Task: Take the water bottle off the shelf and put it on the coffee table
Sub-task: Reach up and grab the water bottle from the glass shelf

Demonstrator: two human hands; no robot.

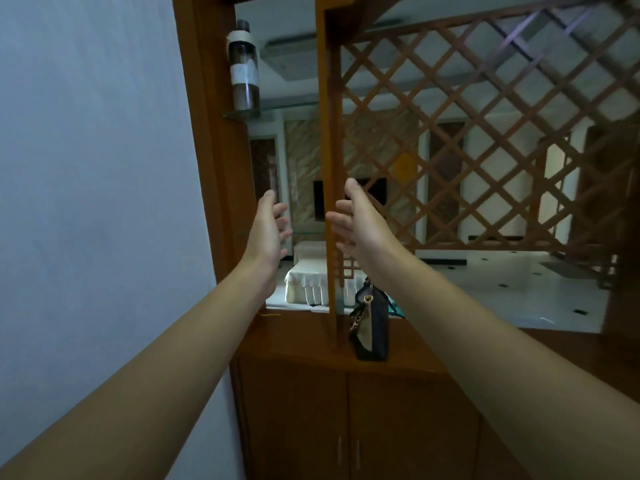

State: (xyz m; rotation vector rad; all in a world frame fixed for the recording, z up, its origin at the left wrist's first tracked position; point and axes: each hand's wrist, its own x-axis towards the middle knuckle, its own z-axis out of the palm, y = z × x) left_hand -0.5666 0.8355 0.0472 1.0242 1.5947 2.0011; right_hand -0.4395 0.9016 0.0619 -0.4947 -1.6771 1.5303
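Observation:
A clear water bottle (244, 65) with a dark cap and white label bands stands upright on a glass shelf (231, 116) high in the wooden divider's left bay. Well below it, my left hand (269, 227) is raised in that bay with palm inward and fingers apart, holding nothing. My right hand (353, 216) faces it from the other side of the wooden post (327, 133), also empty with fingers spread. Both hands sit far beneath the bottle. No coffee table can be made out for certain.
A dark handbag (370, 327) with a chain leans on the cabinet top (298, 337) by the post. A wooden lattice (467, 116) fills the right side. A pale wall (97, 168) stands to the left. Through the opening lies a room with a white-covered piece of furniture (306, 282).

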